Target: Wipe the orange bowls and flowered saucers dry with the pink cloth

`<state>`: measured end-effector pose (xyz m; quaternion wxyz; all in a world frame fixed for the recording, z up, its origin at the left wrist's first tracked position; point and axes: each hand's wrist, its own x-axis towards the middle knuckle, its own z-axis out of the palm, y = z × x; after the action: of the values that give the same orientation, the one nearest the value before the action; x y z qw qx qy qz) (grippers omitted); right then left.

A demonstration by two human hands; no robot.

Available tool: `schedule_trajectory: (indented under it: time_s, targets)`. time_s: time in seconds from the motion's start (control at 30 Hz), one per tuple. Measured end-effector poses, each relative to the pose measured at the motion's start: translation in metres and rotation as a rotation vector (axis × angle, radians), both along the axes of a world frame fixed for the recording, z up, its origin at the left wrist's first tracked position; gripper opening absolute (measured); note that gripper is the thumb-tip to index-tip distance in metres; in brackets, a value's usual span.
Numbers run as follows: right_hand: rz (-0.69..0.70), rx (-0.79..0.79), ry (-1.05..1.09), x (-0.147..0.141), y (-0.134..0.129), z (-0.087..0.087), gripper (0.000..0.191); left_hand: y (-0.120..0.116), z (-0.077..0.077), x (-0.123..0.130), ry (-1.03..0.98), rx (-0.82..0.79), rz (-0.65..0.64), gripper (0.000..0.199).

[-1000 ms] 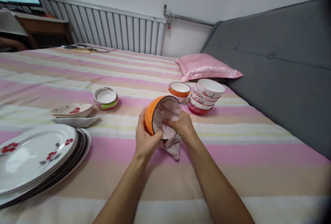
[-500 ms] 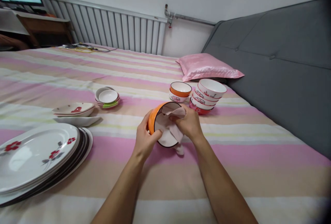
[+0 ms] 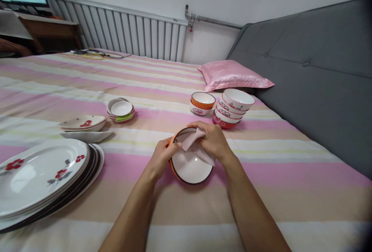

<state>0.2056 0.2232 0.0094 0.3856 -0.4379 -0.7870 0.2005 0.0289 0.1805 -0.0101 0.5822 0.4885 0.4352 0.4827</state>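
Note:
An orange bowl [image 3: 193, 168] with a white inside and a dark rim is tilted toward me over the striped bedsheet. My left hand [image 3: 163, 157] grips its left side, thumb over the rim and fingers behind. At the upper right rim, my right hand [image 3: 213, 139] is closed on a pale pink cloth [image 3: 190, 139], pressing it around the edge. Part of the cloth hangs inside the bowl. Beyond my hands stand a pair of stacked bowls [image 3: 202, 106] and a taller bowl stack [image 3: 234, 108].
A stack of large plates [image 3: 40, 174] lies at the near left, with oval dishes [image 3: 83, 123] behind it. Small dishes [image 3: 121, 109] sit farther back. A pink pillow [image 3: 234, 74] rests by the grey headboard [image 3: 314, 58]. Cables [image 3: 99, 53] lie at the bed's far edge.
The bowl has turned and come lower, its inside showing more. The cloth has moved from deep inside the bowl to its upper right rim, with my right hand on it.

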Motion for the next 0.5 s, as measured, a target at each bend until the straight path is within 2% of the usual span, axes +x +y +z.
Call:
schedule_trajectory:
  time_s: [0.1, 0.17, 0.27, 0.37, 0.5]
  targets:
    - [0.095, -0.018, 0.036, -0.001, 0.000, -0.002, 0.045, -0.003, 0.003, 0.000, -0.026, -0.070, -0.068, 0.025]
    - [0.111, -0.049, 0.059, -0.001, 0.000, -0.004, 0.042, -0.004, 0.003, 0.001, -0.058, -0.082, -0.099, 0.026]
    - [0.013, -0.103, 0.098, -0.001, 0.004, -0.007, 0.035, -0.004, 0.000, 0.005, -0.125, -0.054, -0.110, 0.035]
    - [-0.105, -0.160, 0.209, 0.002, 0.011, -0.012, 0.033, -0.002, -0.001, 0.008, -0.199, -0.002, -0.041, 0.048]
    - [-0.265, -0.279, 0.565, 0.002, 0.019, -0.019, 0.030, 0.001, -0.002, 0.009, -0.272, 0.021, 0.090, 0.061]
